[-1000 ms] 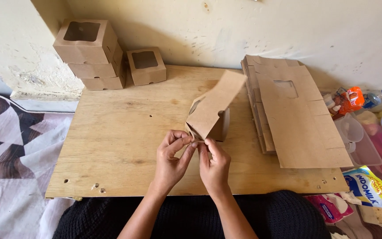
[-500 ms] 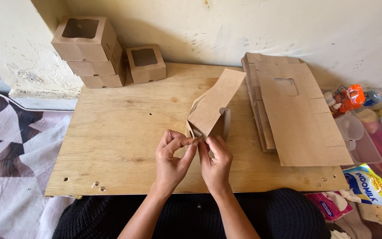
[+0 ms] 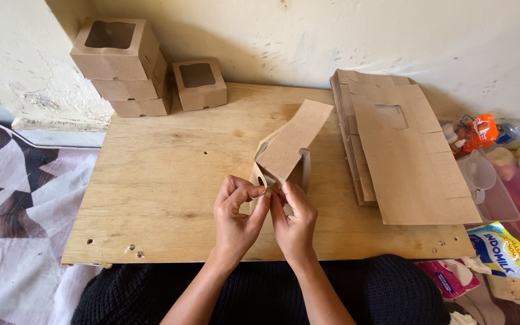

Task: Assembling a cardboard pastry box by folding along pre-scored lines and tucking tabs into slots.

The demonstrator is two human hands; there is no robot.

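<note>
Little has shifted since the earlier frames: both hands have kept to the same spot at the near corner of the half-folded box, only the fingers working closer together

Plywood tabletop (image 3: 170,174) carries everything. On its right lies a stack of flat brown box blanks (image 3: 404,150), each with a square window cut-out. At the back left against the wall stand finished window boxes (image 3: 124,63) piled up, with one smaller window box (image 3: 200,83) beside them

Mid-tabletop stands the half-folded box (image 3: 287,150), its long flap tilted up. Left hand (image 3: 236,219) and right hand (image 3: 293,222) meet at its near lower corner, fingers (image 3: 260,201) of both closed in a pinch on the card edge there. Thin card like this looks light and stiff along the panels but quick to crease or tear at tabs, so it is best held at the fold lines and corners

Off the tabletop to the right: an orange packet (image 3: 479,132), a blue-capped bottle (image 3: 516,127), a clear plastic tub (image 3: 489,186), and a white, blue and yellow pouch (image 3: 501,250) lying on the floor
</note>
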